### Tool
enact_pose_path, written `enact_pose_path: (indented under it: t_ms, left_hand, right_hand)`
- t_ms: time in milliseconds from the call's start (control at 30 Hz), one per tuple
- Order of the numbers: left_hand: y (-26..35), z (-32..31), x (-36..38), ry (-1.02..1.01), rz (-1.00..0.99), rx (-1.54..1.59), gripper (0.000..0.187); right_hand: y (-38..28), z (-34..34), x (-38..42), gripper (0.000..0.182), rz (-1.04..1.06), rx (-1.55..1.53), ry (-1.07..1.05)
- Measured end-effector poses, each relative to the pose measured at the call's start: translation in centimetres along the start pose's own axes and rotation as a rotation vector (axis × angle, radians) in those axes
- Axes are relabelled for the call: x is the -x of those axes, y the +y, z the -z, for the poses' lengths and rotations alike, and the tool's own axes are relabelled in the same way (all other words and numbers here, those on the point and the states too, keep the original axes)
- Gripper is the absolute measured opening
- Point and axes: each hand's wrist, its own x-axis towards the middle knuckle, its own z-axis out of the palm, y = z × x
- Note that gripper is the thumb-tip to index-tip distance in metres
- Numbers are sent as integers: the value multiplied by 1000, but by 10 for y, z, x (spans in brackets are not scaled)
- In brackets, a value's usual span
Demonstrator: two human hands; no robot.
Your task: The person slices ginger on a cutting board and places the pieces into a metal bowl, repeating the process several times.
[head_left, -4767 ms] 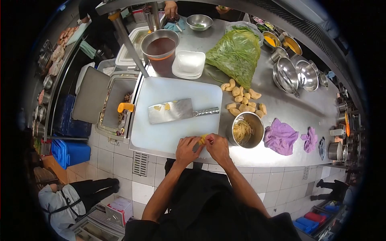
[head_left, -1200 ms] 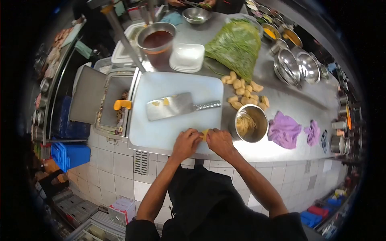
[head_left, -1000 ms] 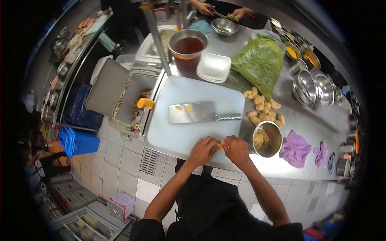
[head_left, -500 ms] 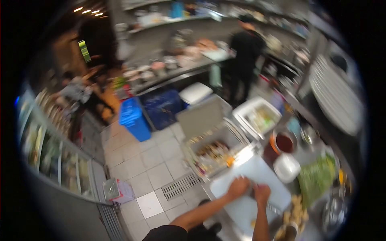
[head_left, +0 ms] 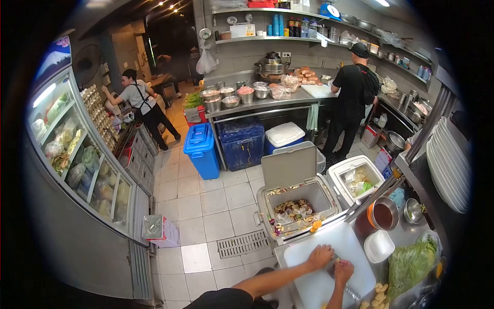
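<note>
Both hands rest on the white cutting board (head_left: 314,280), the left hand (head_left: 320,256) flat with fingers curled, the right hand (head_left: 343,270) beside it; what they grip is too small to tell. Behind the board stands an open bin (head_left: 296,203) of scraps. Farther back are blue bins (head_left: 202,150) on a tiled floor (head_left: 206,206) and two people working.
</note>
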Motion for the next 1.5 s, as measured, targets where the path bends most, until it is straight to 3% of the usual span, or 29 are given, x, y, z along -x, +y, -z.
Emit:
enact_pose_path:
  t_ms: [400,433,500,833,1000,1100,1167,1200,1233,1333,1500]
  left_hand:
    - [7,22,-4,-80,72,-51,16]
    - [7,23,-4,-77,66,-51,16]
    - [8,20,3,44,66,-41,17]
    - [9,11,16,96,63,-56,17]
    - [2,6,15,-17,-185,-267,18]
    - [-1,4,25,47,-277,-254,21]
    - [1,13,29,-51,-334,-282,23]
    - [1,11,29,28,-331,-238,22]
    - [0,8,30,99,-333,-188,22]
    - [4,15,31,65,-344,-166,23]
    - [11,22,38,-3,-391,-148,29]
  right_hand:
    - [21,-12,10,18,124,-71,35]
    - [23,-12,12,19,211,-69,70]
    - [27,-10,17,21,291,-62,110]
    - [35,-10,13,21,341,-64,55]
    - [40,-13,12,21,429,-83,97]
    - [47,-19,14,18,418,-71,146]
    - [45,-16,15,19,463,7,100]
    - [44,-14,15,18,484,14,102]
    - [43,-15,15,18,432,7,146]
    - [40,-16,20,15,346,-47,205]
    - [38,-20,17,15,230,-204,84]
